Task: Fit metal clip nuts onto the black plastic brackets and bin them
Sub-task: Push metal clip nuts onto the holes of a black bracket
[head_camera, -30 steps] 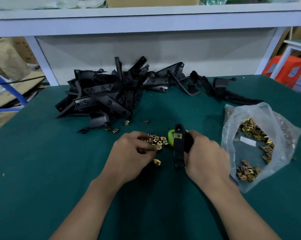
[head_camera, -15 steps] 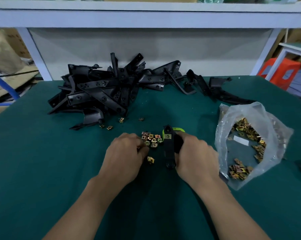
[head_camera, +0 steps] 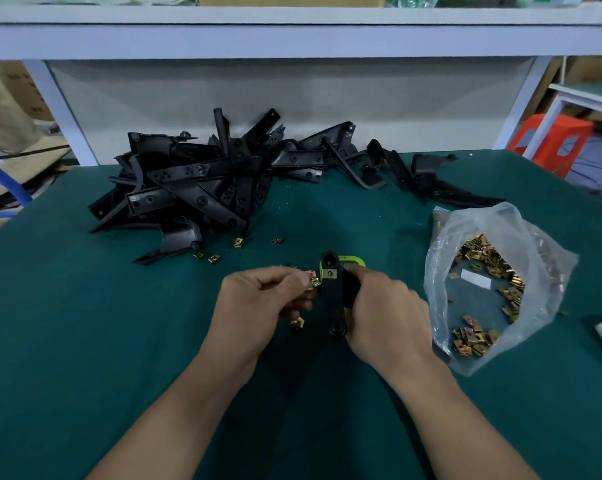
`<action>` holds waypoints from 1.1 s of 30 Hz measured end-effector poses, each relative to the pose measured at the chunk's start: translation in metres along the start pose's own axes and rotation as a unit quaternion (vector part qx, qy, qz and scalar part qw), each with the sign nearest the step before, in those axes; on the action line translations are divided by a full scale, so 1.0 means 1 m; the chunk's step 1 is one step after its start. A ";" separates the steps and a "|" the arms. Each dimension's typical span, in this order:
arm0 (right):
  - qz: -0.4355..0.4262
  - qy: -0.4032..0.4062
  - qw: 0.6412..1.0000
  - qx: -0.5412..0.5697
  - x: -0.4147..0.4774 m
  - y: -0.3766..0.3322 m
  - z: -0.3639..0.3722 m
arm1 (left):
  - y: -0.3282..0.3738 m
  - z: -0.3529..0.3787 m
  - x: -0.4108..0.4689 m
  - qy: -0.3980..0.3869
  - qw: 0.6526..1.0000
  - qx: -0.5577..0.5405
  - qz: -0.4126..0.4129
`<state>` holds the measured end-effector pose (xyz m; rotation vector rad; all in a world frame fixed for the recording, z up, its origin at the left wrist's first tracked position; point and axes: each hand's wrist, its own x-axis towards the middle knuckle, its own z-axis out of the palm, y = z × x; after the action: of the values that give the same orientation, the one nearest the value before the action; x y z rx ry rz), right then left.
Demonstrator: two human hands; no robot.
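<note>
change: left hand point(head_camera: 258, 303) has risen from the table point(head_camera: 85, 341), pinching one clip nut point(head_camera: 314, 281) just beside the bracket point(head_camera: 333, 301).
right hand point(head_camera: 386, 313): wrapped round that bracket, near the table's middle.
meaning: likely a second nut goes on next.
counts: one bracket held; one fitted nut point(head_camera: 329, 274); five loose nuts point(head_camera: 298, 322); bracket pile point(head_camera: 195, 192) and bag point(head_camera: 521, 230) uncountable.

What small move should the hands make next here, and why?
Probably slide the clip nut pinched in the left hand rightward onto the edge of the black bracket. The right hand grips that bracket steady, and the pinched nut sits just beside the bracket's left edge. What looks like a fitted nut already shows near its top end, so this one likely goes on a free spot.
</note>
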<state>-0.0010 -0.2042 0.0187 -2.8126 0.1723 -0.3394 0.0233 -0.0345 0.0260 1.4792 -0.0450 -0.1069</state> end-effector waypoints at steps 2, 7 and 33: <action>0.000 -0.003 1.000 0.000 0.000 0.000 0.000 | 0.002 0.001 -0.002 -0.023 1.000 -0.020 0.000; 0.006 0.001 1.000 0.005 0.000 -0.001 -0.001 | 0.006 0.002 -0.004 -0.051 0.996 -0.067 -0.038; 0.021 0.037 0.998 0.047 0.000 0.001 -0.004 | 0.011 -0.002 -0.006 -0.125 0.988 -0.048 -0.074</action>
<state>-0.0019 -0.2062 0.0223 -2.7020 0.2251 -0.4318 0.0178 -0.0308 0.0369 1.3644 -0.1305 -0.4099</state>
